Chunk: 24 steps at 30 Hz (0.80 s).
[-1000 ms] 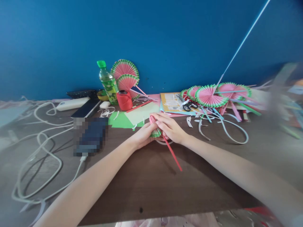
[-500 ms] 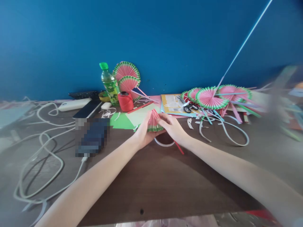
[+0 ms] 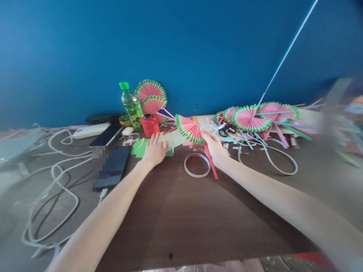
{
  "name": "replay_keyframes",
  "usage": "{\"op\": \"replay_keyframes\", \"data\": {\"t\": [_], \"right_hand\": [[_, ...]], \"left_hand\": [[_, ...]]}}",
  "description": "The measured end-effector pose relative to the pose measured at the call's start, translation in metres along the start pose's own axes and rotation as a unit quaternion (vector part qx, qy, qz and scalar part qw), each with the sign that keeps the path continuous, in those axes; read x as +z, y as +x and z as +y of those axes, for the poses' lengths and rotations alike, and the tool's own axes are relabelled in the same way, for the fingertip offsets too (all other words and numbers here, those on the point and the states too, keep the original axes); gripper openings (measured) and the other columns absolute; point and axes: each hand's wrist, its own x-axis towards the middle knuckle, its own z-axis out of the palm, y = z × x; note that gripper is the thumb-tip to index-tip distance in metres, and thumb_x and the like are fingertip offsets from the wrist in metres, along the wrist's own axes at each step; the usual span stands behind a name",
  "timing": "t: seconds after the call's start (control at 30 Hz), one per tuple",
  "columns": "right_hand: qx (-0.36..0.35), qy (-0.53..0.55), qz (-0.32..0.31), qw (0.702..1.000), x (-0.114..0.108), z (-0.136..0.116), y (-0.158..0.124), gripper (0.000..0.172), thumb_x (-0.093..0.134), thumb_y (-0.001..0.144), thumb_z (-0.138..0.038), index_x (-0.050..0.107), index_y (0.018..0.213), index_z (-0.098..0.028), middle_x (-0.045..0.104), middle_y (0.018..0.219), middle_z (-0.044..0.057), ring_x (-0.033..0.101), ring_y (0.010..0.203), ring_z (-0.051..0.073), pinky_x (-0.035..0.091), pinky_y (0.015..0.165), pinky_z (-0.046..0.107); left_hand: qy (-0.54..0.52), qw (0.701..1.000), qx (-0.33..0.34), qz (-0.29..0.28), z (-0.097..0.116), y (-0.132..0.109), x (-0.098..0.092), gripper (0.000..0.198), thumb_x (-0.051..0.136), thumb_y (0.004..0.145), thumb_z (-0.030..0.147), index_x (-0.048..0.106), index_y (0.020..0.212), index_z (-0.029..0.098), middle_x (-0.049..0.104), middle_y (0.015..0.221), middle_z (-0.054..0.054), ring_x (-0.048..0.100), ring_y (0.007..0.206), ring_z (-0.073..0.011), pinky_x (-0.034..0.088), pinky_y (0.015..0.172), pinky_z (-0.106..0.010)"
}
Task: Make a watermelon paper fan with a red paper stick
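My right hand (image 3: 212,148) grips a folded paper fan (image 3: 189,129), pink with a green and white edge, by its gathered end. The pleats spread out to the left, and a red paper stick (image 3: 211,162) slants down from the same hand. My left hand (image 3: 154,150) lies palm down over the green paper (image 3: 139,147), its fingers stretched out, just in front of a red cylinder-shaped object (image 3: 151,125). Between the hands and nearer me, a roll of tape (image 3: 195,176) rests flat on the brown table.
A green-capped bottle (image 3: 132,107) and round paper fans (image 3: 150,92) stand by the blue wall. More fans (image 3: 251,119), black scissors (image 3: 224,132) and paper strips (image 3: 279,166) lie to the right. At left are a phone (image 3: 113,166) and a looped white cable (image 3: 76,200).
My left hand has let go of the fan and moved left onto the green paper. The fan, now in my right hand only, has spread wider, and the tape roll has come into full view.
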Motion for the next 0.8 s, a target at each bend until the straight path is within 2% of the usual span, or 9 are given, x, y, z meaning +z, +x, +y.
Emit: {"op": "replay_keyframes", "data": {"t": [0.07,0.13,0.2,0.27,0.33,0.4,0.53,0.7,0.8], "right_hand": [[0.007,0.005,0.004,1.0,-0.001,0.001,0.001,0.023,0.058,0.075,-0.042,0.057,0.081,-0.02,0.065,0.063,0.002,0.066,0.066,0.02,0.054,0.056,0.031],[0.006,0.004,0.001,1.0,-0.003,0.002,0.001,0.024,0.058,0.075,-0.043,0.056,0.079,-0.02,0.065,0.062,0.002,0.066,0.064,0.02,0.055,0.056,0.032],[0.006,0.005,-0.001,1.0,-0.004,0.001,0.002,0.025,0.059,0.074,-0.043,0.055,0.079,-0.02,0.065,0.062,0.001,0.066,0.063,0.02,0.055,0.057,0.033],[0.011,0.009,0.003,1.0,-0.004,0.001,0.001,0.026,0.061,0.072,-0.044,0.055,0.078,-0.02,0.065,0.062,0.001,0.066,0.063,0.02,0.055,0.058,0.033],[0.02,0.012,0.012,1.0,-0.005,0.001,0.001,0.027,0.061,0.07,-0.046,0.054,0.076,-0.021,0.064,0.059,0.001,0.066,0.064,0.021,0.055,0.057,0.034],[0.031,0.013,0.013,0.999,-0.006,0.002,0.002,0.027,0.061,0.07,-0.047,0.053,0.073,-0.021,0.063,0.056,0.001,0.066,0.065,0.022,0.054,0.058,0.034],[0.037,0.024,-0.008,0.999,-0.011,0.007,0.004,0.026,0.059,0.071,-0.045,0.054,0.068,-0.02,0.062,0.052,0.001,0.065,0.061,0.021,0.053,0.058,0.032],[0.032,0.031,-0.04,0.998,-0.015,0.012,0.006,0.023,0.057,0.073,-0.041,0.056,0.068,-0.019,0.061,0.052,0.0,0.061,0.052,0.018,0.051,0.055,0.032],[0.038,0.029,-0.067,0.997,-0.017,0.012,0.007,0.021,0.059,0.073,-0.038,0.057,0.068,-0.018,0.06,0.052,-0.001,0.059,0.047,0.016,0.049,0.051,0.03]], "left_hand": [[0.055,0.997,-0.025,-0.04,-0.005,-0.002,0.003,0.055,0.03,0.089,0.034,0.031,0.135,0.003,0.028,0.144,-0.021,0.019,0.135,-0.0328,0.023,0.106,-0.049],[0.095,0.995,-0.028,-0.033,-0.006,-0.003,0.003,0.055,0.03,0.089,0.034,0.031,0.135,0.004,0.033,0.142,-0.021,0.025,0.133,-0.0323,0.026,0.105,-0.047],[0.133,0.991,-0.009,-0.01,-0.006,-0.002,0.0,0.047,0.031,0.089,0.03,0.044,0.127,0.007,0.046,0.133,-0.021,0.039,0.125,-0.0311,0.03,0.102,-0.045],[0.17,0.985,0.007,-0.005,-0.005,-0.001,-0.005,0.038,0.032,0.088,0.024,0.058,0.11,0.008,0.058,0.116,-0.02,0.052,0.111,-0.0307,0.036,0.095,-0.043],[0.2,0.98,0.011,-0.008,-0.004,-0.001,-0.01,0.033,0.033,0.086,0.019,0.063,0.098,0.01,0.062,0.101,-0.019,0.057,0.099,-0.0301,0.041,0.086,-0.04],[0.217,0.976,0.011,0.0,-0.004,-0.001,-0.013,0.031,0.035,0.084,0.015,0.061,0.099,0.012,0.061,0.097,-0.017,0.058,0.094,-0.0286,0.043,0.079,-0.037],[0.225,0.974,0.008,0.016,-0.005,-0.002,-0.012,0.036,0.036,0.081,0.008,0.054,0.112,0.013,0.058,0.099,-0.014,0.055,0.096,-0.0259,0.044,0.077,-0.033],[0.195,0.981,-0.013,-0.005,0.0,-0.002,-0.015,0.023,0.04,0.078,0.016,0.059,0.091,0.013,0.056,0.097,-0.015,0.053,0.098,-0.0294,0.043,0.077,-0.036],[0.095,0.995,-0.029,0.0,0.005,0.0,-0.02,0.015,0.039,0.078,0.019,0.054,0.083,0.016,0.057,0.091,-0.012,0.055,0.091,-0.0255,0.042,0.076,-0.034]]}}
